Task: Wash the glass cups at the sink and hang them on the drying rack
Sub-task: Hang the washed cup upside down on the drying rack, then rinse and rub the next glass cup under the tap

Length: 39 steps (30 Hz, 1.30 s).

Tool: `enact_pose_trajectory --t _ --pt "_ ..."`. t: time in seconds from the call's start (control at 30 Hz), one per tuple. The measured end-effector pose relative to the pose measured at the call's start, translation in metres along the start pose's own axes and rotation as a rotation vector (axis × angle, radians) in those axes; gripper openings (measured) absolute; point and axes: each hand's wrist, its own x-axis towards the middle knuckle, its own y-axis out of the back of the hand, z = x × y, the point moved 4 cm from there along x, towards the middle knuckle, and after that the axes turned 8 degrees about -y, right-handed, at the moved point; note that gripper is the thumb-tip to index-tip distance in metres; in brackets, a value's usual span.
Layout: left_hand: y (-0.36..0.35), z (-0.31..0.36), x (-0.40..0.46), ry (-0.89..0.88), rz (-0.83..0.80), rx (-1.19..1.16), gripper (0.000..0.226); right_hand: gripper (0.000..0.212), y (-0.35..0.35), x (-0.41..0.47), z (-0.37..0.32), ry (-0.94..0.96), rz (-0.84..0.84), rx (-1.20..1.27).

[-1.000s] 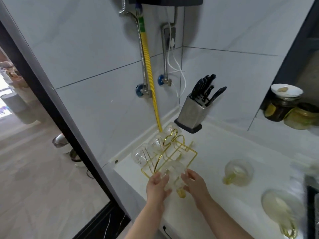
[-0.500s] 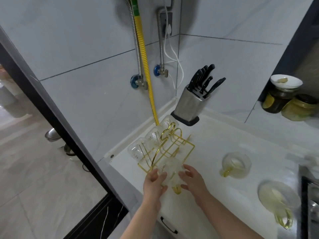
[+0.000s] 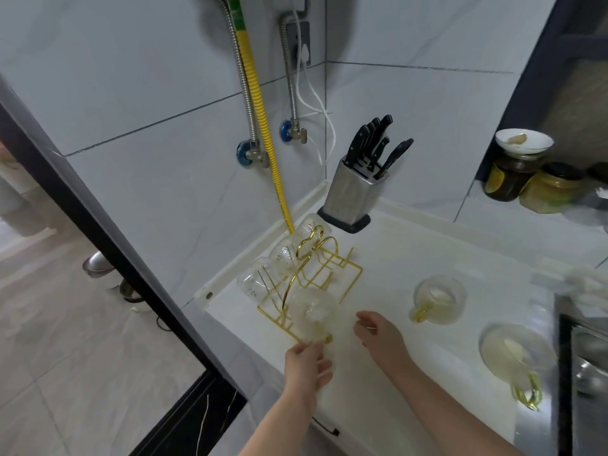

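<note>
A gold wire drying rack stands on the white counter near the left wall. Several clear glass cups hang along its far side. Another glass cup sits upside down on the rack's near prong. My left hand is just below that cup, fingertips touching its rim. My right hand hovers apart from it to the right, fingers relaxed and holding nothing. Two more glass cups with gold handles lie on the counter, one in the middle and one beside the sink.
A steel knife block with black-handled knives stands in the corner behind the rack. A yellow hose and metal pipes run down the wall. Jars sit on a shelf at right. The sink edge is at far right.
Both hands were around the cup at the rack's near end. Now my right hand has come off it and moved right; my left hand has slid lower, only fingertips touching.
</note>
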Motion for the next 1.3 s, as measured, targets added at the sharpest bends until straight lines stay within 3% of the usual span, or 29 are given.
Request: enact_pose_trajectory --t 0.13,0.33,0.63,0.8,0.93,1.07,1.3 --pt "-0.030 -0.013 -0.009 0.037 -0.102 0.106 0.024 0.031 0.041 -0.013 0.005 0.088 0.078 -0.018" --pt "-0.100 -0.024 -0.018 -0.065 -0.315 0.289 0.014 0.031 0.120 -0.036 0.035 0.100 0.291 0.017" --pt "-0.218 -0.065 -0.038 -0.225 -0.607 0.603 0.015 0.035 0.229 -0.062 0.120 -0.045 0.556 0.034" --pt "-0.266 -0.086 -0.035 -0.251 -0.638 0.686 0.039 0.055 0.251 -0.046 0.157 -0.184 0.443 -0.026" --pt "-0.288 -0.098 -0.031 -0.177 -0.608 0.637 0.050 0.065 0.256 -0.026 0.166 -0.244 0.291 0.123" --pt "-0.298 -0.108 -0.034 -0.038 -0.592 0.560 0.051 0.058 0.254 -0.011 0.172 -0.242 0.135 0.148" --pt "-0.300 -0.117 -0.036 -0.044 -0.553 0.507 0.048 0.063 0.255 -0.014 0.180 -0.158 0.078 0.266"
